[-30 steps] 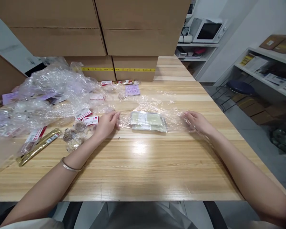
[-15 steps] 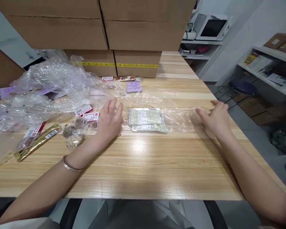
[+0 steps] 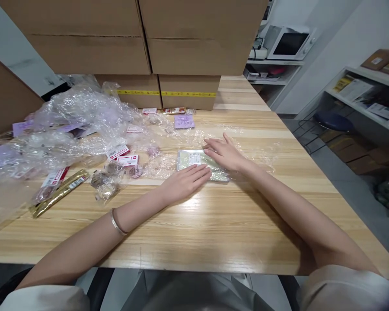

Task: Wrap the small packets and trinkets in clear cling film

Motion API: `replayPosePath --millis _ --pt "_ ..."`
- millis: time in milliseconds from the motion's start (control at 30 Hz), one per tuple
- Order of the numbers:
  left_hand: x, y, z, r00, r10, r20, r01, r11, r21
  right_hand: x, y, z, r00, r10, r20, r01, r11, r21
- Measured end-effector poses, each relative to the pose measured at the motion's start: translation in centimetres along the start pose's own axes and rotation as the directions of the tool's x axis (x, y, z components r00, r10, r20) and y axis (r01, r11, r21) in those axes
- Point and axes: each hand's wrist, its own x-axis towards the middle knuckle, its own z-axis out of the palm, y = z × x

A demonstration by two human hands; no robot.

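Two flat silver-green foil packets [image 3: 221, 174] with a white label lie stacked on clear plastic film [image 3: 262, 160]. My left hand [image 3: 186, 183] rests flat at their near left edge, fingers stretched out. From the right, my right hand [image 3: 225, 153] lies over their far right part with its fingers spread. Neither hand grips anything. Part of each packet is hidden beneath the hands. To the left of my left hand are small clear bags of brown pieces [image 3: 105, 183] and a long gold sachet [image 3: 60, 193].
Crumpled clear film [image 3: 84, 112] is heaped at the left among several red-and-white packets [image 3: 128, 160]. A purple packet [image 3: 184, 121] lies farther back. Stacked cardboard boxes [image 3: 194, 56] stand along the back. At right are a microwave [image 3: 290, 43] and a blue stool [image 3: 333, 122].
Both hands have come inward onto the foil packets, the right one leftward from the film's right end, the left one right and nearer me. The view has shifted slightly.
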Motion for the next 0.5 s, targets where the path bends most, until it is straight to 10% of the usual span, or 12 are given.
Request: replayPosePath --millis 333,500 --pt "-0.1 -0.1 0.5 0.992 -0.097 0.085 0.101 0.994 -0.05 -0.6 0.0 0.3 0.998 -0.009 0.06 0.0 0.99 0.143" --pt "-0.5 -0.2 -0.9 0.972 -0.205 0.116 0.208 0.978 -0.011 -4.2 -3.1 -0.4 0.983 -0.183 -0.001 0.181 0.975 -0.127"
